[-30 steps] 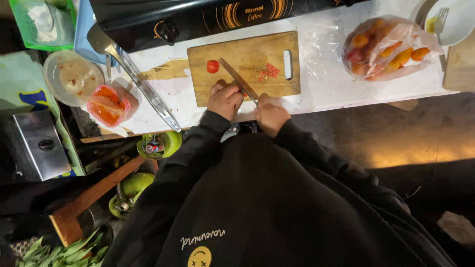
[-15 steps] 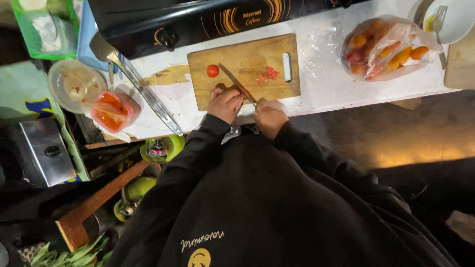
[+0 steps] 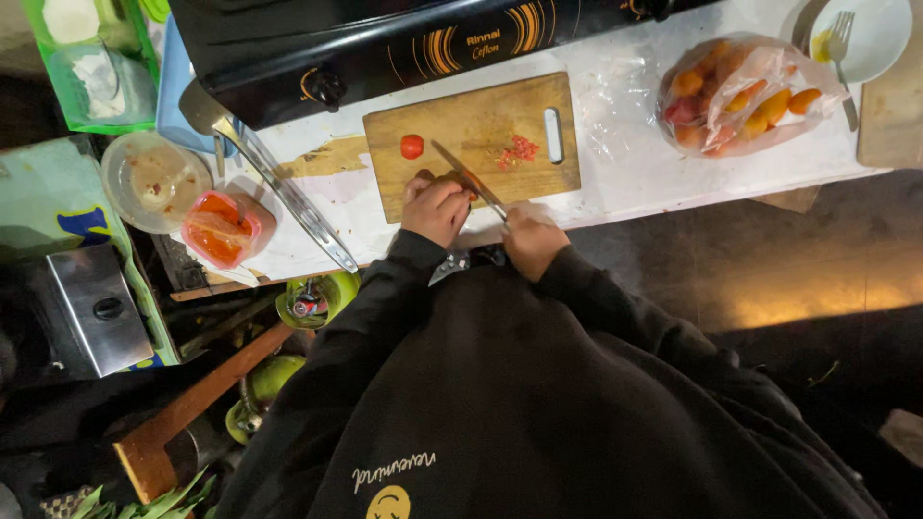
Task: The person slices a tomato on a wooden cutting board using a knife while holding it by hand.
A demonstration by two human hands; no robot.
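Note:
A wooden cutting board lies on the white counter. My left hand rests at the board's near edge, fingers curled over a small reddish piece that is mostly hidden. My right hand grips the handle of a knife, whose blade slants up-left across the board toward my left hand. A small red tomato sits on the board beyond my left hand. A little heap of chopped red bits lies near the board's handle slot.
A black stove stands behind the board. A clear bag of orange and red tomatoes lies at right, next to a white plate with a fork. A bowl, a red-filled container and a long metal spatula lie at left.
The knife blade has stayed slanted over the board while both hands shifted slightly along its near edge. The tomato and chopped bits have not moved.

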